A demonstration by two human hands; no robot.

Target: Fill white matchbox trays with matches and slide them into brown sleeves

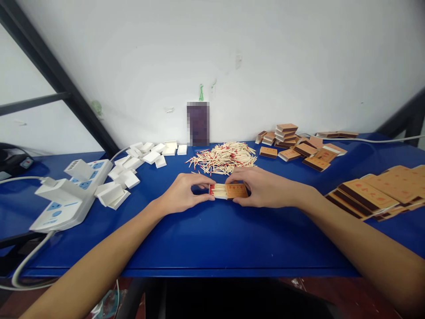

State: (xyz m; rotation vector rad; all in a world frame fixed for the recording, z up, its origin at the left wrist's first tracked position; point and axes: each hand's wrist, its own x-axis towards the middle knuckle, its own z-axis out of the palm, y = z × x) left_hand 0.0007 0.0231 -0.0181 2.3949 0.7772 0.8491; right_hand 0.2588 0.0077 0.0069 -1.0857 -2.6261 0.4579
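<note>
My two bare hands at a blue, smooth-topped table (199, 248), with the loose heap of pale wooden matches with red heads (229, 158) as reference point. Directly on the near side of the heap, I hold a small matchbox in two parts. My right hand (267, 188) is closed on the tan cardboard sleeve with red printing (237, 191), thumb along the near edge and fingers along the far edge. My left hand (182, 191) is closed, thumb opposite fingers, on the exposed end of the white rectangular tray filled with matches (219, 191). The tray sits partly inside the sleeve; its matches lie side by side, red heads toward my left hand.

To the left of the heap lie scattered white box trays (133, 160), some resting on one another. Farther left of it is a white power strip with blue socket panels (71, 199), bearing white plug-in adapters (61, 190). To the right of the heap, a cluster of tan matchboxes with dark brown sides (292, 144) lies partly stacked. Farther right and nearer me than the heap are overlapping flat tan cardboard sleeves with red print (375, 190). Behind the heap's left part, a dark purple upright rectangle (198, 124), its detail obscured by pixelation, stands before the white wall (149, 57).
</note>
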